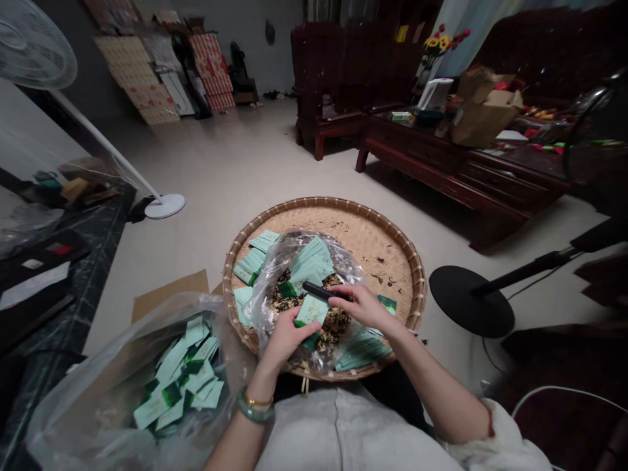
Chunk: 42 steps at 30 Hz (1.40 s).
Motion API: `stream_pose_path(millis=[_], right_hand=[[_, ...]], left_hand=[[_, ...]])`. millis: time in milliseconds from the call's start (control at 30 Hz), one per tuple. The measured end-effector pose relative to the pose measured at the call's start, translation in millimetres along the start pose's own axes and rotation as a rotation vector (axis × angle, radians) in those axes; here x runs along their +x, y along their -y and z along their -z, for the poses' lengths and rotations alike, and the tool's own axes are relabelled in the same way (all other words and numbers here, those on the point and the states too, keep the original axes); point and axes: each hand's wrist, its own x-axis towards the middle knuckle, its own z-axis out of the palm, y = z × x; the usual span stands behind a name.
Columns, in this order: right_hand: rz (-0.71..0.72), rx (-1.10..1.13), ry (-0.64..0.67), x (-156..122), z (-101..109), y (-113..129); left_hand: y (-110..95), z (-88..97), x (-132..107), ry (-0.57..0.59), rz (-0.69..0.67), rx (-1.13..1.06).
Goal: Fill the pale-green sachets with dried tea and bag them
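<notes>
Over the bamboo tray (385,235), left fingers (300,332) clench one green packet (312,310), right fingers (339,296) grip one black tool (316,291) (kind unclear).

One bamboo tray (387,245): one left hand (287,337) and one right hand (360,307) above it, one plastic bag (289,252) within, a second bag (98,405) beside it.

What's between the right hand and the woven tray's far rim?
In the head view, a clear plastic bag holding green packets lies there, over the woven tray.
</notes>
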Motion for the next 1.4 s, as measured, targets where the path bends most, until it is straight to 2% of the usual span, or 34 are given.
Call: stream_pose_path(millis=[167, 367, 467, 667, 800, 1000, 1133, 1267, 1400], right_hand=[[-0.027, 0.024, -0.035, 3, 1, -5], [-0.056, 0.032, -0.107, 4, 3, -13], [-0.085, 0.054, -0.134, 5, 1, -17], [-0.113, 0.105, -0.154, 5, -1, -22], [-0.148, 0.193, -0.087, 4, 1, -20], [-0.273, 0.5, 0.063, -3, 4, -15], [-0.281, 0.646, 0.04, -5, 9, -18], [-0.297, 0.575, -0.065, -7, 16, -23], [-0.268, 0.395, -0.087, -8, 13, -22]], left_hand=[[1, 4.4, -1, 0.032, 0.024, -0.119], [-2, 15.4, -3, 0.0, 0.076, -0.181], [-4, 17.4, -4, -0.009, 0.067, -0.179], [2, 17.3, -1, -0.097, -0.011, -0.091], [9, 19.6, 2, -0.133, -0.034, -0.033], [12, 19.9, 3, -0.129, -0.038, 0.002], [9, 19.9, 2, -0.156, -0.044, 0.02], [7, 22.6, 2, -0.168, -0.041, 0.01], [6, 21.0, 1, -0.162, -0.05, 0.057]])
